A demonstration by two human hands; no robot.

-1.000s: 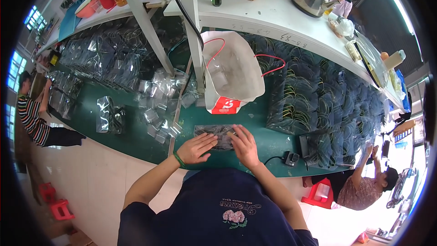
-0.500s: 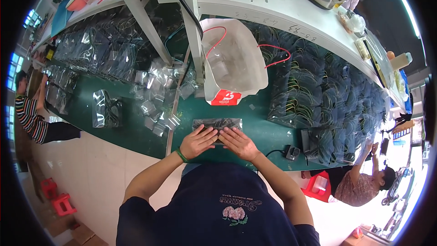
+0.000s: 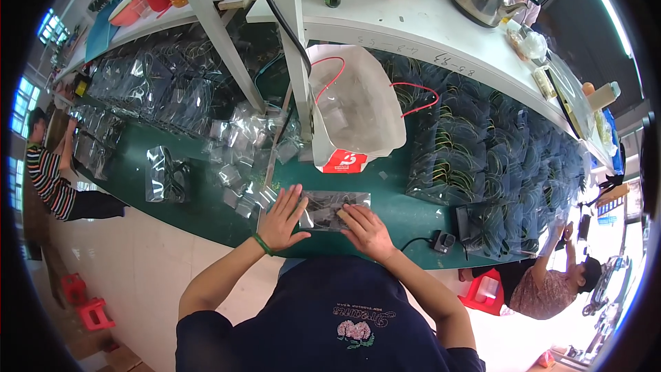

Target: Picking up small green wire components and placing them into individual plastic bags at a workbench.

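A clear plastic bag [image 3: 322, 218] with a dark, cable-like item inside lies flat on the green table in front of me. My left hand [image 3: 281, 223] is open at the bag's left end, its fingers stretched forward and the thumb pointing right. Over the right part of the bag rests my right hand [image 3: 370, 232], fingers extended and lying flat on it. Tan coverings show on a fingertip of each hand. What lies under the right fingers is hidden. A green band circles my left wrist.
A white paper bag [image 3: 361, 107] with red handles stands beyond my hands. Small clear packets [image 3: 237, 145] lie in a heap left of it. Bagged cables [image 3: 475, 138] fill the right side; another bagged item [image 3: 167, 175] lies left. A small black device [image 3: 443, 241] sits near the right edge.
My hands have moved apart, the left one to the left end of the bag and the right one slightly right. More of the bag between them is uncovered. The view has shifted slightly.
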